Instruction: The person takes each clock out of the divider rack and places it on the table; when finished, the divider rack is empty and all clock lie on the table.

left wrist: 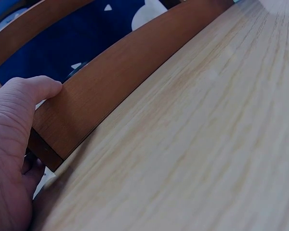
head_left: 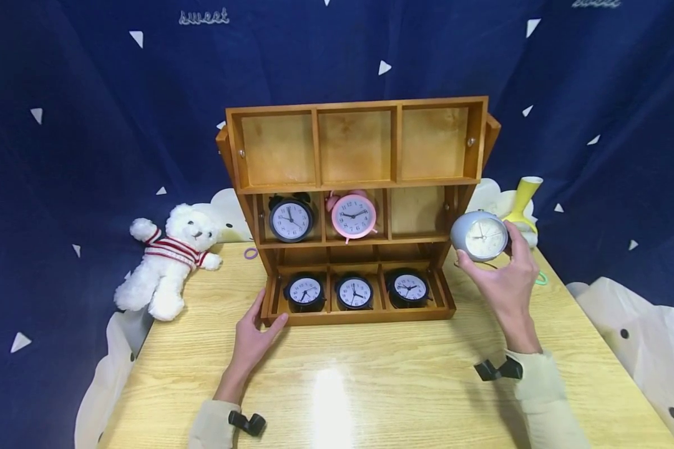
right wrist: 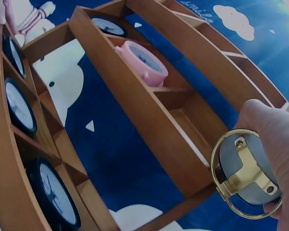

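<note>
My right hand (head_left: 508, 287) grips a round grey-blue alarm clock (head_left: 480, 237) in the air, just right of the middle tier of a wooden three-tier shelf (head_left: 365, 317). The right wrist view shows a brass stand (right wrist: 248, 175) on the clock's underside. My left hand (head_left: 253, 340) holds the shelf's lower left front corner. In the left wrist view its thumb (left wrist: 41, 88) lies over the front board (left wrist: 101, 77). A black clock (head_left: 291, 219) and a pink clock (head_left: 354, 216) stand in the middle tier, left and centre. Three black clocks (head_left: 355, 292) sit in the bottom tier.
A white teddy bear (head_left: 171, 262) in a striped sweater sits at the table's left edge. Behind the right hand stands a yellow object with a flared top (head_left: 522, 199). A purple ring (head_left: 250, 253) and a green ring (head_left: 542, 278) lie on the wooden table (head_left: 393, 380).
</note>
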Demonstrator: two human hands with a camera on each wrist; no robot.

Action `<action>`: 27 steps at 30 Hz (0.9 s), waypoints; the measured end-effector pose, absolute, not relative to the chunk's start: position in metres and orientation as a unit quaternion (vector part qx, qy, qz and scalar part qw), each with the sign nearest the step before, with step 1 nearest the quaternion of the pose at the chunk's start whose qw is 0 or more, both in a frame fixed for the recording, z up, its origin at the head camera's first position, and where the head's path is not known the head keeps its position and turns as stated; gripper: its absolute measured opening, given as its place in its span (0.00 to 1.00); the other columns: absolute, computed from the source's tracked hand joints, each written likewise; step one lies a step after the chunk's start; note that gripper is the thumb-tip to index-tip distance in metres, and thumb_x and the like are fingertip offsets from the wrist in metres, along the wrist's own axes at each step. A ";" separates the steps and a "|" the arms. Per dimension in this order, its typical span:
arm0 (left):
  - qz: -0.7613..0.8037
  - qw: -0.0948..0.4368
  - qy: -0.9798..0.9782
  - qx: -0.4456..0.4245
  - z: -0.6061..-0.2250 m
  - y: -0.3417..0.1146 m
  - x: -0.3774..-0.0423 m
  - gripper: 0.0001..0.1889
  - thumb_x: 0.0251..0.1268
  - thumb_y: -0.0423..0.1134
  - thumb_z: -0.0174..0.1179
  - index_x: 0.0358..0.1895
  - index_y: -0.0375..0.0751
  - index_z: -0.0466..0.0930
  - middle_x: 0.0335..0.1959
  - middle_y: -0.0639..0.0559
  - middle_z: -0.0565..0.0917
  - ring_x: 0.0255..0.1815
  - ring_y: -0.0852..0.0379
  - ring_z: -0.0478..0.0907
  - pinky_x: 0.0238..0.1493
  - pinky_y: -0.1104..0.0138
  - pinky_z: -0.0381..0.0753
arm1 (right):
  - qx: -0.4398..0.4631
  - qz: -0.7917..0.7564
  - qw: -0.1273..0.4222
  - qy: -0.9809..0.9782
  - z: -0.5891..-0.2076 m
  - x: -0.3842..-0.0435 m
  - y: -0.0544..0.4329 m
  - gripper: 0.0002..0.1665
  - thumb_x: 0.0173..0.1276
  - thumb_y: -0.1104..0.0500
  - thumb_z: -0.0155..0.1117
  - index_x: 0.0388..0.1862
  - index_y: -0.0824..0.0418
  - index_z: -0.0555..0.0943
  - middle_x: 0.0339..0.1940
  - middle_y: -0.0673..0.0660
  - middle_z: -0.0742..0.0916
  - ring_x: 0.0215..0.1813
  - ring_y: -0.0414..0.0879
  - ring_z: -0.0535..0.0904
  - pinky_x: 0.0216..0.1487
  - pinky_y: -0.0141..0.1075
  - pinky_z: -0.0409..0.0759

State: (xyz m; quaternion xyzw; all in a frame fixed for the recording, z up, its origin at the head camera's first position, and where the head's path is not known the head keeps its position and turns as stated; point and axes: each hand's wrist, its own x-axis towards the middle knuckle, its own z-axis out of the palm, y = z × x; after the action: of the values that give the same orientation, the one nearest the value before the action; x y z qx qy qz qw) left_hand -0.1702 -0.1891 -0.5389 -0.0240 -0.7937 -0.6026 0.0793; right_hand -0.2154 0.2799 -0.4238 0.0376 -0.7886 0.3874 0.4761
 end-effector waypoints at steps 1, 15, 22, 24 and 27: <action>-0.602 0.080 -0.794 -0.024 -0.539 -0.189 -0.170 0.43 0.67 0.37 0.72 0.81 0.31 0.59 0.81 0.33 0.60 0.81 0.36 0.58 0.78 0.55 0.61 | 0.034 0.387 0.475 -0.790 -0.425 -0.215 0.282 0.53 0.38 0.55 0.87 0.67 0.67 0.79 0.54 0.70 0.88 0.50 0.62 0.84 0.49 0.15 0.70; -0.593 0.075 -0.801 -0.023 -0.536 -0.189 -0.170 0.43 0.68 0.37 0.72 0.80 0.30 0.58 0.80 0.33 0.61 0.80 0.38 0.61 0.77 0.58 0.64 | -0.022 0.385 0.461 -0.799 -0.443 -0.219 0.310 0.51 0.41 0.57 0.87 0.68 0.64 0.79 0.55 0.66 0.87 0.51 0.41 0.80 0.45 0.13 0.72; -0.606 0.083 -0.791 -0.024 -0.570 -0.196 -0.183 0.45 0.67 0.40 0.73 0.82 0.38 0.58 0.82 0.39 0.60 0.81 0.41 0.61 0.77 0.61 0.63 | -0.040 0.393 0.422 -0.816 -0.460 -0.237 0.325 0.46 0.44 0.58 0.86 0.65 0.67 0.79 0.53 0.64 0.87 0.50 0.37 0.76 0.44 0.14 0.71; -0.608 0.087 -0.788 -0.025 -0.577 -0.198 -0.185 0.45 0.67 0.41 0.74 0.83 0.41 0.58 0.83 0.41 0.60 0.81 0.42 0.61 0.77 0.63 0.63 | -0.043 0.392 0.412 -0.821 -0.467 -0.244 0.330 0.46 0.44 0.58 0.86 0.64 0.67 0.79 0.53 0.64 0.87 0.50 0.44 0.78 0.45 0.16 0.69; -0.606 0.088 -0.790 -0.023 -0.577 -0.197 -0.185 0.45 0.66 0.41 0.74 0.82 0.40 0.59 0.83 0.41 0.60 0.81 0.43 0.61 0.77 0.63 0.63 | -0.047 0.385 0.401 -0.830 -0.478 -0.255 0.336 0.45 0.44 0.57 0.86 0.64 0.68 0.80 0.52 0.67 0.87 0.50 0.55 0.81 0.45 0.23 0.69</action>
State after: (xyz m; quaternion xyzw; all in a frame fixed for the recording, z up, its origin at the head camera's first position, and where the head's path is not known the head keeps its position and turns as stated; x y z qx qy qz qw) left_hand -0.1851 -0.1974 -0.5772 -0.0226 -0.7901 -0.6062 0.0876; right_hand -0.2548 0.3361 -0.4778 -0.0468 -0.8302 0.3848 0.4006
